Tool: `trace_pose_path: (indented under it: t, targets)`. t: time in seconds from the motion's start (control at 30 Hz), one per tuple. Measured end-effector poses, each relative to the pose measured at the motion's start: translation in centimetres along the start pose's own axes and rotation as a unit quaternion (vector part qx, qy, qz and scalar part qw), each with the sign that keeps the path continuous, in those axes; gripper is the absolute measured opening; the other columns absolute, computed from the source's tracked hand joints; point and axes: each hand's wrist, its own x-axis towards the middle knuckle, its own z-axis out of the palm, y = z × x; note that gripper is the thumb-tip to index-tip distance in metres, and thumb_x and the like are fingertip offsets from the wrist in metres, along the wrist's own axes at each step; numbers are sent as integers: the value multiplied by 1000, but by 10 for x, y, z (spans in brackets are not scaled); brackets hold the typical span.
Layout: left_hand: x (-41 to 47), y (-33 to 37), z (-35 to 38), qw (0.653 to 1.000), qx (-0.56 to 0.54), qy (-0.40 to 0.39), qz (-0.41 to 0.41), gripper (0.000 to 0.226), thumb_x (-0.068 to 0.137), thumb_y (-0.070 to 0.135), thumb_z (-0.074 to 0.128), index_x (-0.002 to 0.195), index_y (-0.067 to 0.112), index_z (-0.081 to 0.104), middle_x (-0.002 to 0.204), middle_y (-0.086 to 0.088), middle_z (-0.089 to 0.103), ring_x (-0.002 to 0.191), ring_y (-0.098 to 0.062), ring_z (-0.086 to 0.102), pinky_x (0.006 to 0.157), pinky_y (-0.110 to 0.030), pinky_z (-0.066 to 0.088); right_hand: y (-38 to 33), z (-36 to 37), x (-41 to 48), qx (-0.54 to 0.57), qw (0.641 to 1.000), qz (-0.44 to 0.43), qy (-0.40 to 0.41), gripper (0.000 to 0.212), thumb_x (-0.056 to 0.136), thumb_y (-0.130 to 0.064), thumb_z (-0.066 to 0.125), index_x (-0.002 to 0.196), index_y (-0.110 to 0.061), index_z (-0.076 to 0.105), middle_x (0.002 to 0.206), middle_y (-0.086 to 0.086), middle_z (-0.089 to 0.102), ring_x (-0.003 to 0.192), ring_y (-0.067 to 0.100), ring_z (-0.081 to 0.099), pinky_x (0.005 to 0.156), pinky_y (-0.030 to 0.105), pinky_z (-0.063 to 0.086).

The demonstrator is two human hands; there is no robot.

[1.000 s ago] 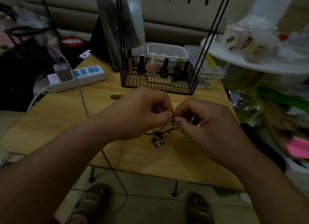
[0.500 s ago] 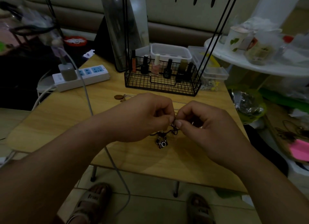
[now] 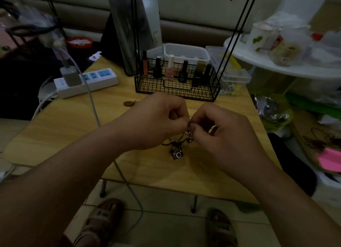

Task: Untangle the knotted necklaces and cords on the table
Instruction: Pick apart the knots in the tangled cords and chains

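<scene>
Both hands raised a little above the pale wooden tabletop, close together at the middle, fingertips almost touching. Left hand closed into a pinch on the thin dark cord; right hand pinching the same cord just beside it, thumb against forefinger. Exact strand under each fingertip too small and too dark to tell.

Below the pinch, cord hanging down in a few small loops, crossing over itself near the fingers and running to a small dark metal pendant shaped like a camera. Pendant resting on the tabletop between the two wrists, tilted, lens ring turned upward.

Judged progress: still in the middle of the work. Knot apparently not yet opened, because loops remain bunched under the fingertips and no straight free length of cord visible. Nothing laid out separately as finished, as far as the view shows. A fine light chain lying behind the hands, near a small brown round disc, partly hidden; tangled or free, impossible to say. Probably left: loosening this knot, pulling the cord clear, then checking the chain behind.

Black wire basket with nail polish bottles standing well behind, not involved.
</scene>
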Motion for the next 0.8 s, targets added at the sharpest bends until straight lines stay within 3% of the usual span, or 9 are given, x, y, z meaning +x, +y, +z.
trace_pose_path:
  t: [0.1, 0.2, 0.3, 0.43, 0.57, 0.7, 0.8]
  targets:
    - [0, 6, -3, 996, -87, -2, -18, 7, 94, 16, 67, 88, 18, 72, 76, 0, 73, 69, -13, 68, 65, -31, 57, -2, -2, -1, 90, 995, 13, 30, 13, 92, -17, 72, 87, -28, 67, 80, -11, 66, 76, 9, 62, 58, 20, 47]
    - [0, 11, -2, 972, -228, -4, -54, 9, 95, 9, 64, 87, 8, 69, 71, -2, 68, 66, -15, 63, 65, -28, 55, -4, -4, -1, 176, 982, 37, 54, 10, 95, -15, 72, 89, -23, 69, 82, -6, 68, 74, 9, 61, 61, 18, 48]
    - [2, 11, 1, 957, -278, -17, -80, 9, 96, 10, 62, 89, 6, 67, 69, -2, 66, 64, -14, 61, 64, -28, 53, -3, -6, -1, 209, 976, 51, 45, 8, 95, -16, 71, 90, -22, 70, 83, -4, 68, 75, 9, 61, 65, 23, 52]
    - [3, 5, -4, 986, -156, -45, -49, 7, 96, 15, 65, 93, 12, 71, 79, -2, 73, 73, -16, 69, 73, -35, 58, 3, -11, -1, 146, 989, 25, -1, 11, 94, -16, 73, 90, -25, 70, 82, -10, 67, 72, 4, 59, 60, 15, 44]
    - [-2, 7, -6, 997, -37, -74, -11, 5, 92, 21, 70, 90, 25, 71, 82, 4, 74, 75, -9, 71, 71, -32, 61, 4, -15, -4, 77, 995, -6, -56, 9, 92, -17, 74, 90, -26, 72, 80, -11, 68, 77, 7, 63, 62, 17, 47]
    - [-4, 11, -7, 996, 14, -83, 3, 4, 87, 30, 67, 89, 29, 71, 81, 9, 72, 74, -4, 68, 65, -22, 55, 3, -17, -4, 49, 995, -30, -76, 8, 93, -18, 74, 91, -25, 72, 79, -12, 67, 74, 2, 62, 63, 12, 45]
    - [-2, 11, -5, 997, 45, -61, 22, 3, 90, 23, 71, 88, 25, 70, 74, 6, 68, 65, -2, 61, 57, -16, 47, 2, -15, -4, 43, 996, -38, -65, 7, 92, -16, 73, 91, -23, 71, 79, -12, 66, 74, 1, 61, 62, 11, 44]
